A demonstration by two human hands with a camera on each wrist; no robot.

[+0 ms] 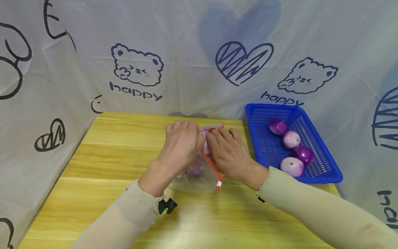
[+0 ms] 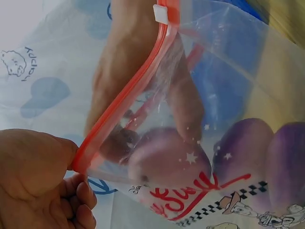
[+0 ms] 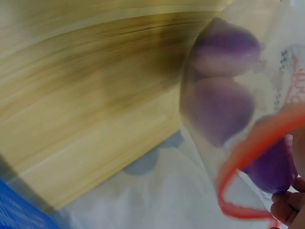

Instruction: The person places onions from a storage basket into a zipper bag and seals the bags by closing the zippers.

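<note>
My left hand pinches the red zip edge of a clear zip bag printed with red lettering and stars. The bag's mouth gapes open. Reaching into that mouth, my right hand grips a peeled red onion between thumb and fingers, seen through the plastic in the left wrist view. Two more purple onions lie together at the bottom of the bag. A white slider sits at the near end of the zip.
To the right, a blue plastic basket holds several peeled red onions along its right side. The wood-grain table runs back to a white cloth with bear and heart drawings.
</note>
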